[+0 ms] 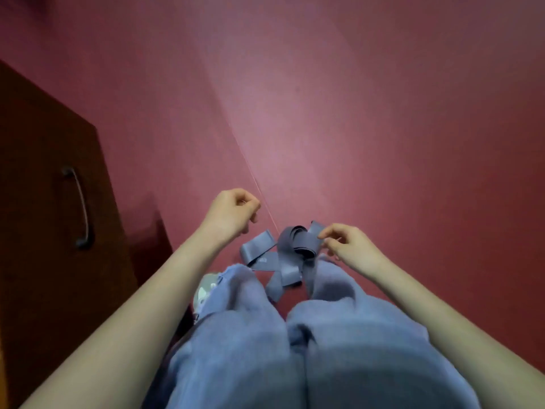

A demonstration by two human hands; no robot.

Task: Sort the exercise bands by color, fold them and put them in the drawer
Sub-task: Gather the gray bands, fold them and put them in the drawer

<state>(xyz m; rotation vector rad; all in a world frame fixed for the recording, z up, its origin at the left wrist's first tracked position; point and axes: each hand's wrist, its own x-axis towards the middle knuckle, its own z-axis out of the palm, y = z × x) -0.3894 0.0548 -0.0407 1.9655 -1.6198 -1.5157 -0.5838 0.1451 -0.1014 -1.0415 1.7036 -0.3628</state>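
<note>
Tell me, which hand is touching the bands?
The right hand: it pinches the grey-blue exercise bands. The left hand is curled beside them, touching none.

bands (283, 255) before knees (236, 293), drawer (44, 202) at left

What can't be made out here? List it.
Head view only:
bands: near ends hidden behind the trousers; count unclear.
left hand: curled fingers hide whether it holds anything.
pale object beside the left knee: blurred, partly covered by trousers.
cabinet: cut off by the left edge.
</note>
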